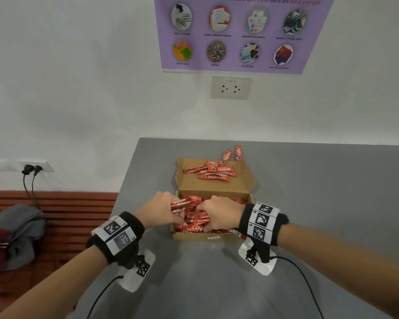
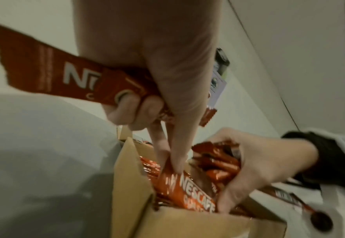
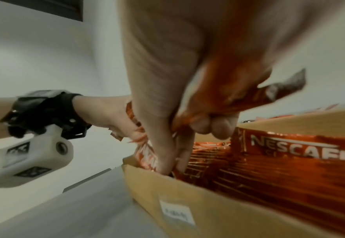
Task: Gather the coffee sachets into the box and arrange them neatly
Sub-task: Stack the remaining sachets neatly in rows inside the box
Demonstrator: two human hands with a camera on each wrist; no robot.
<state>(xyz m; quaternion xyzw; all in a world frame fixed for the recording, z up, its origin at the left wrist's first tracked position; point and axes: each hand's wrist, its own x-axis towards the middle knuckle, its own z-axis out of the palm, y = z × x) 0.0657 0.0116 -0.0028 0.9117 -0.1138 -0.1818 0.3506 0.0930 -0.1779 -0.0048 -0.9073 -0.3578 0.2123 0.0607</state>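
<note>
Your left hand (image 1: pixel 161 209) grips a few sachets above the box's left edge, and your right hand (image 1: pixel 219 215) clutches a bunch inside it. Beneath them the grey bench (image 1: pixel 320 192) carries the cardboard box (image 1: pixel 194 236), packed with red sachets (image 1: pixel 237 200); more loose sachets (image 1: pixel 214 172) lie on its open lid.

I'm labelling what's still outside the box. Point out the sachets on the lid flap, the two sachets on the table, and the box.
sachets on the lid flap (image 1: pixel 213 172): head view, pile's middle.
two sachets on the table (image 1: pixel 238 153): head view, right one's middle.
box (image 1: pixel 195 236): head view, near wall.
</note>
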